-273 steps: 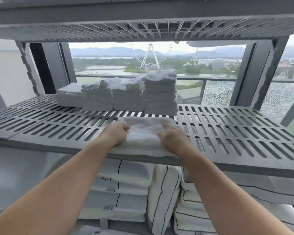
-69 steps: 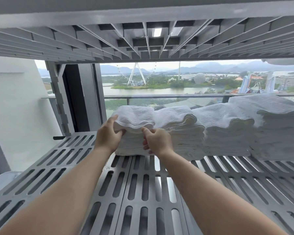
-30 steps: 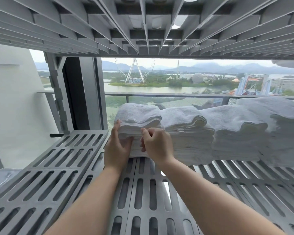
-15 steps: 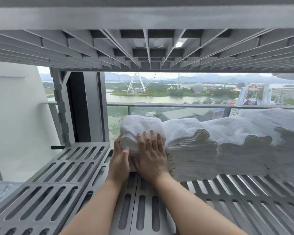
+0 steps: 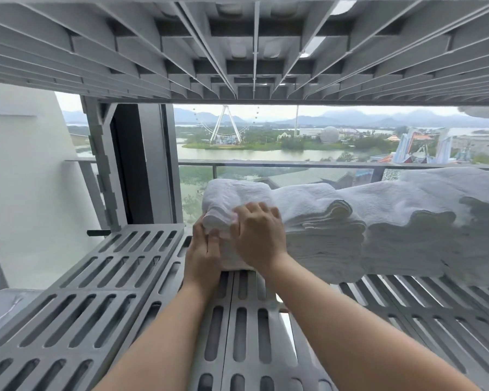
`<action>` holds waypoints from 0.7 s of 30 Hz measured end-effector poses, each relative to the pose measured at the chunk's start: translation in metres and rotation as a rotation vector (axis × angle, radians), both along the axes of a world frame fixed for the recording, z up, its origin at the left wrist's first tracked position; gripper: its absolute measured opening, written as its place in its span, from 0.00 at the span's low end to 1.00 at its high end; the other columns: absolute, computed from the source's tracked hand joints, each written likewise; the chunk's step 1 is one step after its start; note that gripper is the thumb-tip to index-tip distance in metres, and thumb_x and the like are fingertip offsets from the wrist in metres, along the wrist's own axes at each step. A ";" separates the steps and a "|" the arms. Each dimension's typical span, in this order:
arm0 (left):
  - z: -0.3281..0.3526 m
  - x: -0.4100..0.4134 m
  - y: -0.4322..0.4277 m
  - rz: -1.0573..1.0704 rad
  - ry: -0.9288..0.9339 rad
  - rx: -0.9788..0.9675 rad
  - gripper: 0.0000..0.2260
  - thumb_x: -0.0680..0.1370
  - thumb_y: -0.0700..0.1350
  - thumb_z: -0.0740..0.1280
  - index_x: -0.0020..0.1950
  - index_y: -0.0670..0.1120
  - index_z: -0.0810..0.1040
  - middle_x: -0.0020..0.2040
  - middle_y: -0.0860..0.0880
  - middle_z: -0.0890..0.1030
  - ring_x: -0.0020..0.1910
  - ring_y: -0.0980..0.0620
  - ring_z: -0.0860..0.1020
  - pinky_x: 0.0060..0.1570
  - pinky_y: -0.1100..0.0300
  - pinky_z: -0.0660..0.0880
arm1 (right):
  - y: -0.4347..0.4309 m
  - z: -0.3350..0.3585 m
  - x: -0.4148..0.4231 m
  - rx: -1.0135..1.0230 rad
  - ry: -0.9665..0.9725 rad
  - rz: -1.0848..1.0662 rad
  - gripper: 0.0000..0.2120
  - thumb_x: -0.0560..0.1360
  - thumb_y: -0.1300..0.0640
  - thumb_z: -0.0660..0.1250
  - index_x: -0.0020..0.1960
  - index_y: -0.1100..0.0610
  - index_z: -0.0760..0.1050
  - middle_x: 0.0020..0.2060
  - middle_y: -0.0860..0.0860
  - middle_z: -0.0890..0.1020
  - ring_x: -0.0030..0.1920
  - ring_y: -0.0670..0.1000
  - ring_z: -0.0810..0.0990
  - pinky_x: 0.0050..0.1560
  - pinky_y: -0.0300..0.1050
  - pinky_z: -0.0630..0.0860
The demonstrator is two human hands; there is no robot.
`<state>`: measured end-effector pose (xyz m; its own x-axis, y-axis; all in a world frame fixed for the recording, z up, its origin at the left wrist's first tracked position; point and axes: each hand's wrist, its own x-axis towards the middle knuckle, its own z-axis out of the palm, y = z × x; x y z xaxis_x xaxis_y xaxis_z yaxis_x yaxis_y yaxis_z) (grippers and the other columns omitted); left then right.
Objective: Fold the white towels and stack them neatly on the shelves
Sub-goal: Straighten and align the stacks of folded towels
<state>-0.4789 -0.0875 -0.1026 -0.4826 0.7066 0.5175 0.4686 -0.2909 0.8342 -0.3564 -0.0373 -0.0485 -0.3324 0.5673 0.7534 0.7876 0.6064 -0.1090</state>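
No legible text, label, brand or number found. Checked towel stacks (image 5: 322,210) and grey slatted shelf (image 5: 110,277): both blank.

The towel (image 5: 233,194) has moved from the shelf (image 5: 119,280) front onto the leftmost stack (image 5: 230,259), right hand (image 5: 256,235) now curled over it.
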 end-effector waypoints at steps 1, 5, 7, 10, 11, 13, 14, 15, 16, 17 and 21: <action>0.000 0.000 -0.001 -0.004 0.010 0.002 0.15 0.79 0.62 0.53 0.64 0.61 0.66 0.49 0.53 0.80 0.43 0.56 0.79 0.36 0.60 0.69 | 0.005 0.010 0.005 -0.007 -0.009 -0.042 0.21 0.78 0.47 0.53 0.62 0.53 0.78 0.59 0.53 0.81 0.59 0.56 0.77 0.63 0.54 0.68; 0.000 -0.001 -0.001 0.000 0.037 0.012 0.14 0.82 0.59 0.54 0.67 0.61 0.65 0.54 0.52 0.79 0.43 0.55 0.76 0.38 0.60 0.68 | 0.023 0.017 0.021 -0.319 -0.119 -0.113 0.25 0.82 0.43 0.51 0.74 0.53 0.66 0.76 0.58 0.65 0.72 0.60 0.69 0.70 0.56 0.66; -0.001 -0.002 0.001 0.001 0.038 0.012 0.13 0.83 0.56 0.55 0.67 0.60 0.65 0.55 0.51 0.78 0.45 0.50 0.76 0.41 0.57 0.67 | 0.024 0.007 0.026 -0.400 -0.098 -0.058 0.26 0.83 0.41 0.50 0.76 0.52 0.63 0.77 0.57 0.64 0.71 0.61 0.71 0.68 0.57 0.69; -0.003 -0.003 0.003 0.017 0.025 0.015 0.13 0.84 0.56 0.55 0.68 0.61 0.65 0.58 0.51 0.78 0.50 0.47 0.76 0.47 0.54 0.67 | 0.024 0.016 0.035 -0.468 0.012 0.042 0.26 0.83 0.40 0.49 0.76 0.50 0.59 0.75 0.55 0.69 0.69 0.60 0.73 0.64 0.59 0.73; -0.003 -0.004 0.003 0.012 0.013 0.009 0.14 0.84 0.57 0.55 0.69 0.61 0.65 0.60 0.52 0.78 0.53 0.47 0.76 0.49 0.53 0.68 | 0.024 0.023 0.040 -0.459 0.044 0.041 0.25 0.83 0.41 0.49 0.76 0.51 0.61 0.72 0.56 0.72 0.67 0.61 0.75 0.61 0.58 0.74; -0.001 -0.004 0.002 0.031 0.014 -0.014 0.17 0.82 0.57 0.55 0.71 0.59 0.64 0.67 0.50 0.75 0.64 0.44 0.74 0.59 0.48 0.69 | 0.026 0.033 0.054 -0.333 0.045 -0.053 0.22 0.84 0.45 0.50 0.73 0.53 0.66 0.63 0.59 0.79 0.59 0.62 0.79 0.59 0.55 0.73; 0.003 -0.003 0.001 0.109 0.103 -0.014 0.20 0.82 0.56 0.55 0.74 0.57 0.62 0.73 0.48 0.70 0.72 0.43 0.68 0.68 0.43 0.66 | 0.027 0.034 0.064 -0.266 0.029 -0.116 0.21 0.84 0.46 0.51 0.71 0.54 0.68 0.59 0.59 0.81 0.57 0.62 0.79 0.60 0.55 0.71; 0.008 0.002 -0.002 0.221 0.268 0.008 0.23 0.82 0.54 0.56 0.77 0.53 0.60 0.78 0.46 0.63 0.78 0.43 0.59 0.75 0.41 0.57 | 0.026 0.034 0.074 -0.234 0.011 -0.159 0.20 0.83 0.47 0.52 0.70 0.55 0.70 0.57 0.59 0.82 0.58 0.62 0.78 0.61 0.55 0.70; 0.014 0.010 -0.003 0.308 0.455 0.065 0.25 0.82 0.51 0.57 0.78 0.49 0.59 0.80 0.46 0.57 0.80 0.45 0.52 0.77 0.41 0.49 | 0.026 0.031 0.084 -0.243 -0.014 -0.175 0.20 0.83 0.47 0.53 0.69 0.54 0.70 0.58 0.58 0.81 0.59 0.61 0.77 0.62 0.55 0.69; 0.020 0.020 -0.005 0.323 0.612 0.149 0.26 0.81 0.49 0.58 0.78 0.46 0.60 0.81 0.46 0.55 0.81 0.46 0.49 0.78 0.42 0.46 | 0.024 0.027 0.094 -0.281 -0.039 -0.169 0.20 0.83 0.47 0.53 0.69 0.54 0.71 0.59 0.58 0.81 0.62 0.61 0.76 0.63 0.55 0.69; 0.029 0.079 -0.015 0.044 0.825 0.305 0.19 0.77 0.44 0.63 0.68 0.45 0.73 0.71 0.47 0.72 0.72 0.47 0.68 0.69 0.44 0.68 | 0.021 0.011 0.122 -0.329 -0.119 -0.075 0.20 0.83 0.45 0.53 0.67 0.53 0.73 0.64 0.56 0.78 0.66 0.59 0.74 0.68 0.56 0.66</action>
<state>-0.4003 -0.1026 -0.0741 0.1051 0.4705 0.8761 0.9034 -0.4134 0.1136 -0.2341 -0.0164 -0.0378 -0.3550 0.7994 0.4846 0.8478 0.4938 -0.1935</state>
